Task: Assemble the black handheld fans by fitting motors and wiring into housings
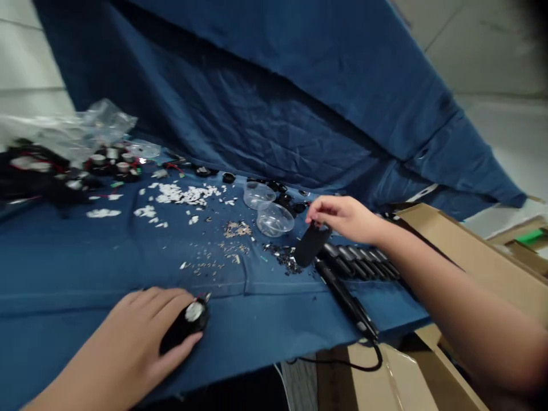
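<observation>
Black piece (pixel 311 246): one, in right fingers (pixel 320 205); two bowls (pixel 275 227) nearby.

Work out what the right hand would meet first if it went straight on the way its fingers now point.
Probably the nearer clear bowl, just to the left of the fingers. The right hand looks raised above the table, so it might pass over; depth is unclear.

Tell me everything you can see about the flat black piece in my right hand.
The flat black piece looks like matte plastic, with rounded lower corners. The right hand pinches its upper end; it hangs tilted, lower end leftward, near small black bits. I can't tell whether it touches them.
</observation>
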Tool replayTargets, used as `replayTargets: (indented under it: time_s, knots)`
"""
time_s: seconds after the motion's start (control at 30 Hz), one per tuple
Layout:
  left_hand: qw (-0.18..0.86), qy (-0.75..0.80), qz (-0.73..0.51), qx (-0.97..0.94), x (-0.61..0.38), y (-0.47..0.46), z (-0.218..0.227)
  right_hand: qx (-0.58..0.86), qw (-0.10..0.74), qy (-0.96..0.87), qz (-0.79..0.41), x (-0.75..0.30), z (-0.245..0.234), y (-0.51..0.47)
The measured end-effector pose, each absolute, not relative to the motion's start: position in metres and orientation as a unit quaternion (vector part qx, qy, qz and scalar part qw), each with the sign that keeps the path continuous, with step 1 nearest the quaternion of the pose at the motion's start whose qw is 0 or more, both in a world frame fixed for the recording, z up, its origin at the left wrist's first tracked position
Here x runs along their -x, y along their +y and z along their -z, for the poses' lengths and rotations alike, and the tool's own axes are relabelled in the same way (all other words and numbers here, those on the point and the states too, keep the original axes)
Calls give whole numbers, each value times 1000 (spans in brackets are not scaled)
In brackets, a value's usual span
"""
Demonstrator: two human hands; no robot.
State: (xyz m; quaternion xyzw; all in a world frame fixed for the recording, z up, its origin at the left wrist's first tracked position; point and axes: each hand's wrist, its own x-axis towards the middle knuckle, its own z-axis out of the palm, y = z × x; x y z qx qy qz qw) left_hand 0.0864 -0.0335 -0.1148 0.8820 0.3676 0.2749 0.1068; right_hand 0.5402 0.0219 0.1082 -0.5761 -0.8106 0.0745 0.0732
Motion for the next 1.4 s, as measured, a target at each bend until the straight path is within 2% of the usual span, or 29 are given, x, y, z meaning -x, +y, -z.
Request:
replayTargets:
  time_s: [0.13,0.27,0.33,0.43,0.57,0.7,0.9,1.03,1.23,1.4]
  knots:
    - [114,321,-167,-925,-83,-27,79,501,68,-857,-95,-468,-88,-42]
    - [121,329,-109,-930,-63,-19,60,449,13,-893,-28,-410,-46,-66]
    - [113,345,-100,-926,-50,-20,57,422,20,-906,-16,-387,-23,-67]
    - [103,355,-106,-923,-39,-26,60,396,75,-914,-43,-369,11,-63]
    - [98,358,-128,-920,-32,-29,68,423,190,-883,-75,-385,50,-67]
    - [111,352,-134,-919,-25,-19,53,466,261,-838,-110,-421,72,-87]
    - [182,246,-52,-951,-65,25,9,463,221,-844,-155,-426,77,-96]
    - [229,240,17,-943,-92,39,19,468,188,-843,-187,-420,61,-89]
    - [152,214,-35,-964,-86,32,48,454,161,-839,-252,-417,18,-52]
    - [129,206,-40,-969,-84,26,53,413,179,-859,-245,-403,25,-21]
